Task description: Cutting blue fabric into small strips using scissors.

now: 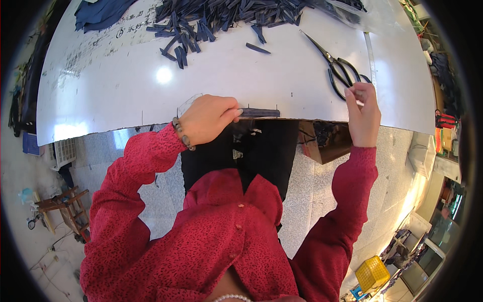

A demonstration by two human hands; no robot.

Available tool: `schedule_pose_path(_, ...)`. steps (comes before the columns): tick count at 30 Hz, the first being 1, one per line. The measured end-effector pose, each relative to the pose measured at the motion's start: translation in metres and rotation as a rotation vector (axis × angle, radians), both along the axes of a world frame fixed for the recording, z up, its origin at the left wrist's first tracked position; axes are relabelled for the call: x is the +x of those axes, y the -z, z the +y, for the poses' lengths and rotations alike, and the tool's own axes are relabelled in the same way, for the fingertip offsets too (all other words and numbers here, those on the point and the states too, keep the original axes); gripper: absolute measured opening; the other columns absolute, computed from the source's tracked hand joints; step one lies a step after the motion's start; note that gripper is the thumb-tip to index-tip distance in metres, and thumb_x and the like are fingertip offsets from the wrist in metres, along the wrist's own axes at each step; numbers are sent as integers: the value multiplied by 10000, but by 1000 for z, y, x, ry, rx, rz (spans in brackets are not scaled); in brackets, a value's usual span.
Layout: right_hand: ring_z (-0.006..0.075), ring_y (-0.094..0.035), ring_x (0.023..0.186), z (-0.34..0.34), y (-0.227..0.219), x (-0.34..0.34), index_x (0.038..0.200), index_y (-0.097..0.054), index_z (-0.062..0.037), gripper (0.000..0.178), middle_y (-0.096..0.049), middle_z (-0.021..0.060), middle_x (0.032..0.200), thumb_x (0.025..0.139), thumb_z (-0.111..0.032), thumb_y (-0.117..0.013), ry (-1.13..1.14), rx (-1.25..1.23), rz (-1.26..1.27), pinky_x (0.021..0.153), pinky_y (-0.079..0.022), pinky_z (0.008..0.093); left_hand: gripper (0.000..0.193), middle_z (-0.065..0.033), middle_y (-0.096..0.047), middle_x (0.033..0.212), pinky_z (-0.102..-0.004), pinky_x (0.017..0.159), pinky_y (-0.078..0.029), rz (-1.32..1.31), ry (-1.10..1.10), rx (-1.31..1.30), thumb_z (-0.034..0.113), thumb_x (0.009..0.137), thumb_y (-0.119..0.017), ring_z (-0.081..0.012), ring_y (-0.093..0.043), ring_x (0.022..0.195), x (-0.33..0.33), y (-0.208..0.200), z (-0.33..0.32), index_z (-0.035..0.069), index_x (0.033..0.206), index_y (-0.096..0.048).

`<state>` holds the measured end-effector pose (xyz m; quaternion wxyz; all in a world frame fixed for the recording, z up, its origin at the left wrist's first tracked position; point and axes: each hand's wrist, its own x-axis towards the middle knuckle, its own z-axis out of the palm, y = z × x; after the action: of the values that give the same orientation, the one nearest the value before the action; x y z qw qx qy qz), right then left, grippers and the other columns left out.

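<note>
A short dark strip of folded cloth [260,112] lies along the front edge of the white table. My left hand [209,116], with a beaded bracelet at the wrist, pinches the strip's left end between thumb and fingers. Farther right, my right hand [363,111] is raised at the table's edge with its fingers curled together. Something small and pale shows at its fingertips, too small to name. Just beyond that hand lie black-handled scissors [339,68], blades pointing away to the left.
Many similar dark strips [221,17] are heaped at the far side of the table [115,95], a few scattered nearer. Dark blue cloth [103,14] lies far left, a clear plastic bag [347,15] far right. Beneath the table stands a cardboard box [327,146].
</note>
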<state>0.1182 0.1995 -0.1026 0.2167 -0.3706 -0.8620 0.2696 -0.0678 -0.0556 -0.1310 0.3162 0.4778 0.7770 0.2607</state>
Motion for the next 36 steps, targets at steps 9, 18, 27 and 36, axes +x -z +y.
schedule_pose_path(9,325,-552,1078,55,43,-7,1040,-532,11,193,-568,158,1184,850,-28,-536,-91,376,-269,928,-449,382,227,-120,-552,621,-365,572,-404,-33,-18,-18,229,910,-508,-279,-533,591,0,4,-6,62,812,-626)
schedule_pose_path(18,337,-602,987,40,31,-29,1236,-469,-51,429,-604,193,1033,820,43,-507,-70,539,-610,821,-513,408,234,-104,-516,586,-316,533,-376,-22,11,18,215,922,-508,-210,-477,524,-4,5,-4,40,824,-626)
schedule_pose_path(27,330,-637,657,10,6,-19,1183,-416,-117,468,-619,152,667,786,-86,-662,-66,113,-234,630,-494,371,227,-113,-579,655,-334,587,-411,-49,9,0,212,910,-504,-234,-534,612,-3,7,-2,42,843,-637)
schedule_pose_path(36,118,-513,628,-154,37,55,1212,-308,-51,657,-465,62,828,848,-511,-607,-294,-1314,328,532,-525,266,247,-129,-623,700,-389,630,-447,-56,-2,-80,250,895,-502,-321,-601,688,-5,-1,-2,66,821,-649)
